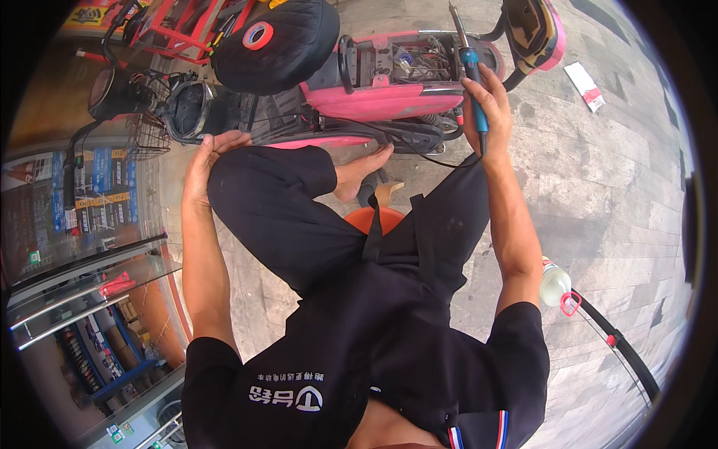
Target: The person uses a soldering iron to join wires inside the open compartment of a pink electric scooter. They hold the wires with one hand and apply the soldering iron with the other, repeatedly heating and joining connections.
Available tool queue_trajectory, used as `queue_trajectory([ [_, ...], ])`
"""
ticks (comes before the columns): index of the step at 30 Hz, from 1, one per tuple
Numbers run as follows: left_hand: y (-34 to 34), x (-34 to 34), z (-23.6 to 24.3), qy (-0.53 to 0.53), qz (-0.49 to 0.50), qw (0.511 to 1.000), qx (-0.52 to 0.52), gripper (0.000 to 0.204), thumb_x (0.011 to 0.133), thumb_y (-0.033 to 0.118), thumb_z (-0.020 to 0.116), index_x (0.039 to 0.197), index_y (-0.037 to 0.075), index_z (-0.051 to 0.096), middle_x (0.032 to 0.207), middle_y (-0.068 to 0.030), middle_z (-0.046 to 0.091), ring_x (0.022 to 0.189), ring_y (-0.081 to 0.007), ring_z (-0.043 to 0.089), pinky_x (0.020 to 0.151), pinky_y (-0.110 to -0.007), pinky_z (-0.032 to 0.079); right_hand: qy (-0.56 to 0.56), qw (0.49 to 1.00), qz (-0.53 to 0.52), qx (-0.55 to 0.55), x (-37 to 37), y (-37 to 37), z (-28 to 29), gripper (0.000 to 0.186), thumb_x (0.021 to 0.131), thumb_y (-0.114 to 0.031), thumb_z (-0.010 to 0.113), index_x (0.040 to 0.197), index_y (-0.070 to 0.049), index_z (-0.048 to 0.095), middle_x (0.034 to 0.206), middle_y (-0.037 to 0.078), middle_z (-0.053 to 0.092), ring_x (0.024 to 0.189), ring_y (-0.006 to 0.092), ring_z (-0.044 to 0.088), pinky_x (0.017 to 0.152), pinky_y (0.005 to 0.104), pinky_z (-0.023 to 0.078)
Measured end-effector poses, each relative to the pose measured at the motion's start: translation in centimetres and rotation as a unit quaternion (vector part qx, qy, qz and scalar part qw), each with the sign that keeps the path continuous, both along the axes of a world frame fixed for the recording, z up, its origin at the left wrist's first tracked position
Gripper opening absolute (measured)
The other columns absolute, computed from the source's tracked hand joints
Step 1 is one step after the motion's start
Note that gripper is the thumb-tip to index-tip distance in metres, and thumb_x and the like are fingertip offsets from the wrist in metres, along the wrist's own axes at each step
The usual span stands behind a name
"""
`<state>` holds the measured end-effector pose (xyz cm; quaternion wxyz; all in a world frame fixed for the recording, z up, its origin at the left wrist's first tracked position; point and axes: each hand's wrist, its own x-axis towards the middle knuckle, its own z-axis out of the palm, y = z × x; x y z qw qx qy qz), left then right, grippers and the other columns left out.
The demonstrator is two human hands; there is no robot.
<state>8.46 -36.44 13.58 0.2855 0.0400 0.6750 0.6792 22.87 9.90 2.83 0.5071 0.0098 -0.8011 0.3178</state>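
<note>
My right hand [495, 112] is closed around the teal handle of a soldering iron [469, 58], its metal tip pointing up and away from me. A black cord runs from the handle's lower end across to the left. Just beyond the tool, a pink electric scooter [389, 103] shows an uncovered compartment with tangled wires [421, 66]. My left hand [206, 161] rests against my left knee with its fingers stretched out and nothing in it. A black padded seat [299, 37] is past that knee, with a roll of red tape [258, 35] lying on it.
An orange-red round object [370, 220] is between my legs, partly hidden. A glass display case [90, 292] stands on the left. Red racks [176, 30] with tools are at the far left. A clear bottle [554, 284] is by my right elbow; a white packet [583, 86] lies on the paving.
</note>
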Motion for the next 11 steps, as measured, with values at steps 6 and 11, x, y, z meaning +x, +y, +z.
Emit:
queue_trajectory([
  [6,-1.1,2.4,-3.5,0.046,0.103,0.989,-0.097,0.065,0.097,0.048,0.059,0.133,-0.006,0.055,0.134,-0.018,0.059,0.126,-0.0273,0.054,0.106,-0.04,0.042,0.014,0.999,0.022,-0.023,-1.2,-0.1,0.4,0.038,0.079,0.014,0.069,0.11,-0.008,0.071,0.126,0.023,0.06,0.105,0.0319,0.069,0.088,0.0332,0.054],
  [11,-2.5,3.7,-6.7,-0.027,0.167,0.979,-0.11,0.071,0.097,0.046,0.06,0.143,-0.005,0.045,0.149,-0.0218,0.045,0.141,-0.0377,0.038,0.113,-0.05,0.032,0.016,0.999,0.025,-0.013,-1.3,-0.1,0.0,0.038,0.081,0.013,0.068,0.113,-0.008,0.071,0.127,0.023,0.06,0.11,0.0367,0.066,0.089,0.0363,0.055],
])
